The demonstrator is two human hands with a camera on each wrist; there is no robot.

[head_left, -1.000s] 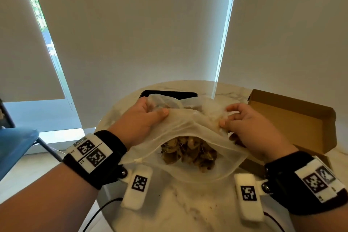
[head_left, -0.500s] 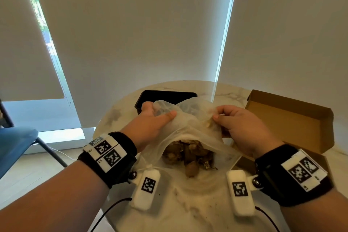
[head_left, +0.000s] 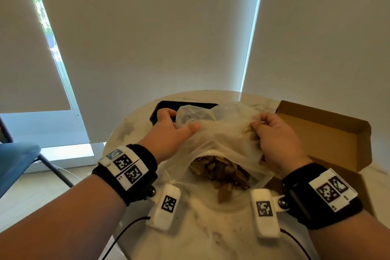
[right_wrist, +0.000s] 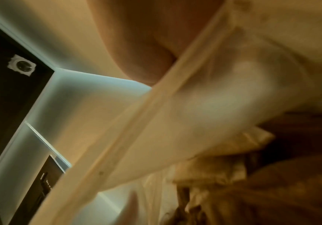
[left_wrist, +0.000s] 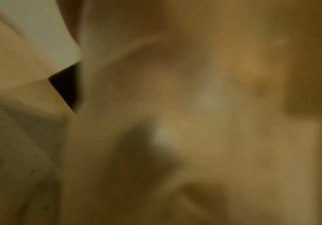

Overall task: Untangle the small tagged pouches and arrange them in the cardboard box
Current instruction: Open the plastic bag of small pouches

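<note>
Mesh bag (head_left: 223, 133) of tangled pouches (head_left: 221, 173): soft, light, snag-prone. Left hand (head_left: 168, 133) and right hand (head_left: 274, 139) each pinched its far rim; cardboard box (head_left: 329, 133) right.

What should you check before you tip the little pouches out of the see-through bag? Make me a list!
1. Both hands hold the mesh bag: ok. The left hand and right hand each grip its upper fabric.
2. Bag mouth open toward the person: ok. The brown pouches show in the opening, some spilling onto the table.
3. Cardboard box open and nearby: ok, it sits just to the right.
4. Box is empty: cannot tell, its floor is mostly hidden.
5. Pouches untangled: not ok, they lie in one clump.
6. Black tray clear of the bag: not ok, the bag overlaps it.
</note>
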